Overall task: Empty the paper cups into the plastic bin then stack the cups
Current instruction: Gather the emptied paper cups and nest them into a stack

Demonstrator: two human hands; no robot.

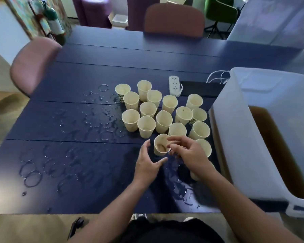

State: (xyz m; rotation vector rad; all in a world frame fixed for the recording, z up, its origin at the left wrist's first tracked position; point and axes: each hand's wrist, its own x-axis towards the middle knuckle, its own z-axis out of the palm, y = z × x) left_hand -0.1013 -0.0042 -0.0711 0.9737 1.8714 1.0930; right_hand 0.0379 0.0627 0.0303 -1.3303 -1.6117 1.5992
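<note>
Several cream paper cups (pixel 146 126) stand upright in a cluster on the dark blue table (pixel 77 120). The nearest cup (pixel 160 145) holds a little brownish residue. My left hand (pixel 147 163) hovers open just left of it, fingers spread, not touching. My right hand (pixel 188 153) reaches over its right rim, with fingertips at the rim; a firm grip cannot be made out. Another cup (pixel 194 176) is partly hidden under my right wrist. The translucent plastic bin (pixel 235 146) stands at the right with brown liquid inside.
Water rings and droplets (pixel 60 163) cover the table's left and front. A white power strip (pixel 175 85) with cables lies behind the cups, next to a black pad. Pink chairs stand at the left (pixel 32 65) and far side (pixel 174 18).
</note>
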